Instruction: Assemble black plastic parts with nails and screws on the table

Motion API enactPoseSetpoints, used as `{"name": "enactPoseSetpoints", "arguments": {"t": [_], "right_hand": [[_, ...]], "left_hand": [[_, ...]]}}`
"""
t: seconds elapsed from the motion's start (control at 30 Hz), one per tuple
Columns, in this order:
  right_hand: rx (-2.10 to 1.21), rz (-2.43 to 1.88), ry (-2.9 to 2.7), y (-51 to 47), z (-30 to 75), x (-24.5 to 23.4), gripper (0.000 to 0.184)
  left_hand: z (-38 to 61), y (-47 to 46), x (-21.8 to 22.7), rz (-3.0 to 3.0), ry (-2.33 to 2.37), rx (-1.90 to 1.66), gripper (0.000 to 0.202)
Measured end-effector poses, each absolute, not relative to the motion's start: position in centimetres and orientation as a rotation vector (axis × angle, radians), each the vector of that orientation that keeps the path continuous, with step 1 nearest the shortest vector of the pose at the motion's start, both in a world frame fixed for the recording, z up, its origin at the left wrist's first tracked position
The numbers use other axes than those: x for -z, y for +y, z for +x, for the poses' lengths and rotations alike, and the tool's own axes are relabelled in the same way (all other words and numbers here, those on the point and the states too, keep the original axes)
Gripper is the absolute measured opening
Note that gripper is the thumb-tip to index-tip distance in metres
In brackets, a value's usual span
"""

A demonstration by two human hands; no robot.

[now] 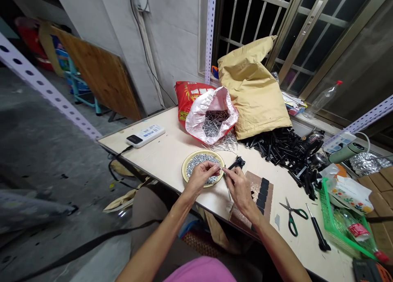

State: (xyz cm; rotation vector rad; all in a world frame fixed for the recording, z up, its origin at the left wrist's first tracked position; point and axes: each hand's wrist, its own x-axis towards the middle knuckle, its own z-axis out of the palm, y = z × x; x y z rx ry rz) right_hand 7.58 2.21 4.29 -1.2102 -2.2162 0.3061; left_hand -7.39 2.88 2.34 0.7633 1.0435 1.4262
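Over the shallow yellow dish [184, 167] of small silvery metal pieces [196, 161], my left hand [201, 176] is closed in a pinch. My right hand [238, 187] is closed too, its fingertips meeting the left ones at the dish's right rim. A tiny silvery bit shows between the fingertips, too small to name. Just beyond my right hand lies a black plastic part [238, 162]. Under the right wrist is a brown board [267, 194] with a row of black pads [261, 194].
Behind the dish, a red bag [186, 97] lies open with metal pins [215, 122] spilling out. A brown paper sack [258, 97] stands beside black plastic parts [279, 148]. Scissors [293, 216], a black-handled tool [317, 230] and a green basket [328, 216] are rightward; a white device [145, 135] is left.
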Motion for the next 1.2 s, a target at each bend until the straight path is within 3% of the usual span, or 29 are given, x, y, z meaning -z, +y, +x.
{"name": "enactPoseSetpoints", "arguments": {"t": [0.27,0.7,1.0,1.2], "right_hand": [[0.052,-1.250,-2.234,1.6,8.7,-3.7,0.020],[0.604,-1.237,-2.266,1.1,9.9,-3.2,0.030],[0.597,-1.196,-2.302,0.9,10.4,-2.6,0.030],[0.390,-1.303,-2.384,1.2,10.8,-2.2,0.022]], "left_hand": [[-6.8,3.0,-1.6,0.819,1.059,-1.313,0.041],[-5.9,2.6,-1.6,1.101,1.157,-1.218,0.025],[-5.4,2.3,-1.3,1.118,1.173,-1.190,0.020],[-5.3,2.3,-0.8,1.133,1.173,-1.168,0.022]]}}
